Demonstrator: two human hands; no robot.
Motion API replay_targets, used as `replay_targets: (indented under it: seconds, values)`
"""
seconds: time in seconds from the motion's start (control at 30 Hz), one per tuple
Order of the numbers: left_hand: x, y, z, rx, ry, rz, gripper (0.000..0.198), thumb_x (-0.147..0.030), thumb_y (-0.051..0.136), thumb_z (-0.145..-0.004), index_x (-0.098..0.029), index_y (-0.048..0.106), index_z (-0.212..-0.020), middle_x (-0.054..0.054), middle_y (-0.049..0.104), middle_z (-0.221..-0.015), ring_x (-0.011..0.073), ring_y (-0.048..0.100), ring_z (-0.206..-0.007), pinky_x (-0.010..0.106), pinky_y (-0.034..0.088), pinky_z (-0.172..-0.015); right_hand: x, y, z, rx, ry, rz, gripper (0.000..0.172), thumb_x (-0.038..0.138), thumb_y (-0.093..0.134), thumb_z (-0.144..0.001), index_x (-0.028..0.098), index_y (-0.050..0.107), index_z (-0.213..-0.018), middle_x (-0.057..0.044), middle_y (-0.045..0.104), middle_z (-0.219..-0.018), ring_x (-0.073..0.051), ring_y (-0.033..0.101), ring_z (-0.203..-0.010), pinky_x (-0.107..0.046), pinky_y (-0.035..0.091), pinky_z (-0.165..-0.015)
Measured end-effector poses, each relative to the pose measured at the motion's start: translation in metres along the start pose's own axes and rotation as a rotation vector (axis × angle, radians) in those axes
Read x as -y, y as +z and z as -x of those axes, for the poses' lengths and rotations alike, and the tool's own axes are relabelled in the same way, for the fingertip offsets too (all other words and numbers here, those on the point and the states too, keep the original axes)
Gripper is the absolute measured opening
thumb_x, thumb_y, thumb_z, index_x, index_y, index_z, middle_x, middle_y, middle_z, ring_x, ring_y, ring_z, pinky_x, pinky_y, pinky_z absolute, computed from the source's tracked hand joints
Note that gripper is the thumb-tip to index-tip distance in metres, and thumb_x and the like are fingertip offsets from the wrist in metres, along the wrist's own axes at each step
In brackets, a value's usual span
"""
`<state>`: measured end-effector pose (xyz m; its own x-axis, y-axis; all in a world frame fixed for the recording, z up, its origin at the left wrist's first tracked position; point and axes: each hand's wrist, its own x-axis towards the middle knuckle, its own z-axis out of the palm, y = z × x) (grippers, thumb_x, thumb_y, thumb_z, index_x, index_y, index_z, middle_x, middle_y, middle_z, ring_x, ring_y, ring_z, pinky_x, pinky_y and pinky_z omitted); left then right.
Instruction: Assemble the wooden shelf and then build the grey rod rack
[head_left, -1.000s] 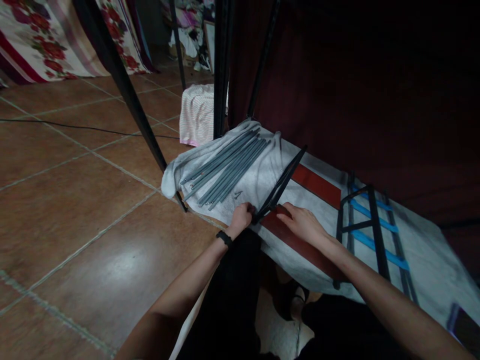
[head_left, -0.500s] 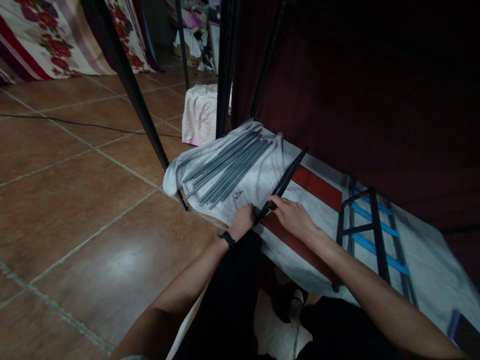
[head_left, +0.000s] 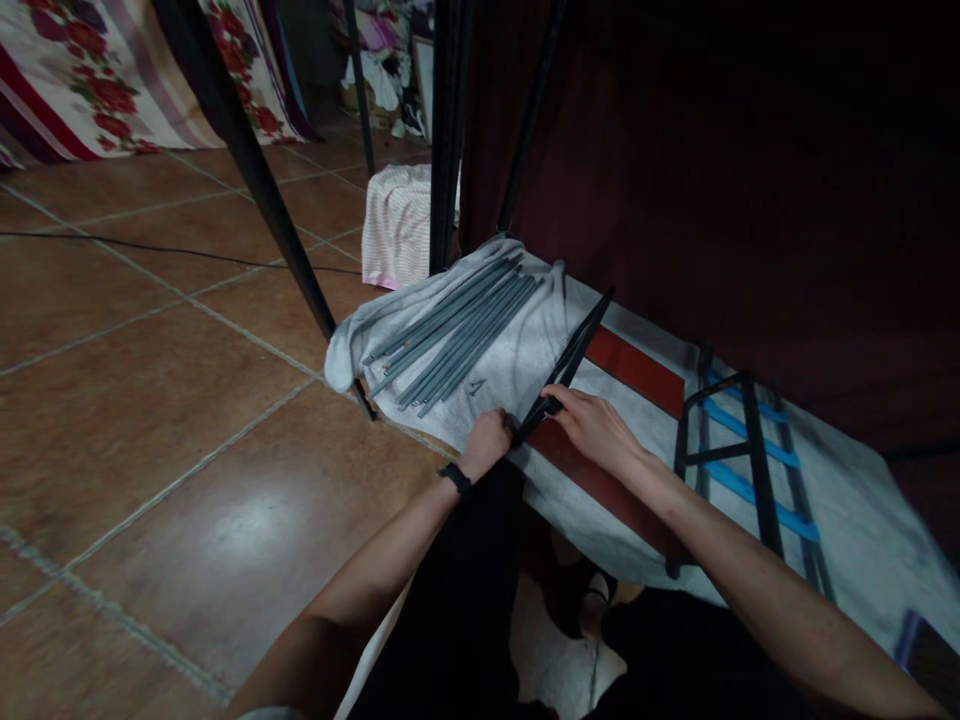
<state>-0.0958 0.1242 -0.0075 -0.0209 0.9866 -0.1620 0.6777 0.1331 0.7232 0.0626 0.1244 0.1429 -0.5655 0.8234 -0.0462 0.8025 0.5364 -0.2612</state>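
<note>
A black metal frame piece point(head_left: 579, 346), long and narrow, slants up and away from me over the pale cloth point(head_left: 502, 380). My left hand point(head_left: 489, 440), a black band on its wrist, is closed around the near end of this piece. Farther along it, my right hand point(head_left: 592, 425) grips with thumb and fingers pinched on its side; a small part at the fingertips is too small to make out. Left of the piece lie several grey metal rods point(head_left: 457, 335) side by side. Between rods and hands rest small screws point(head_left: 477, 387).
Red-brown boards point(head_left: 637, 370) lie on the cloth beyond my right hand. To the right stands a black frame with blue slats point(head_left: 731, 480). Dark upright posts point(head_left: 442, 150) rise behind the rods, and a slanted black leg point(head_left: 262, 180) stands at the left. A cable point(head_left: 187, 257) crosses the tiled floor.
My right hand has shifted slightly along the black frame piece and its fingers have turned a little. My left hand keeps its hold at the near end.
</note>
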Motion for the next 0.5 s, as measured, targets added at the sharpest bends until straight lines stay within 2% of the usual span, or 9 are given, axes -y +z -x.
replay_targets:
  seconds: [0.33, 0.5]
  values:
    - [-0.0025, -0.0041, 0.0027, 0.017, -0.003, 0.003, 0.027, -0.02, 0.043, -0.091, -0.01, 0.068, -0.089, 0.013, 0.07, -0.081, 0.0186, 0.063, -0.075, 0.027, 0.041, -0.065, 0.0033, -0.0062, 0.0044, 0.063, -0.018, 0.149, 0.042, 0.019, 0.035, -0.096, 0.026, 0.045, -0.137, -0.007, 0.064, -0.119, -0.022, 0.063, -0.101, -0.03, 0.043, -0.081]
    - [-0.0028, -0.0014, 0.0033, -0.018, 0.011, -0.023, 0.026, -0.022, 0.044, -0.092, -0.011, 0.067, -0.088, 0.015, 0.07, -0.085, 0.0203, 0.065, -0.08, 0.028, 0.042, -0.068, 0.0012, -0.0058, 0.0053, 0.065, -0.013, 0.179, 0.044, 0.02, 0.035, -0.096, 0.028, 0.045, -0.138, -0.006, 0.064, -0.121, -0.022, 0.063, -0.104, -0.033, 0.044, -0.085]
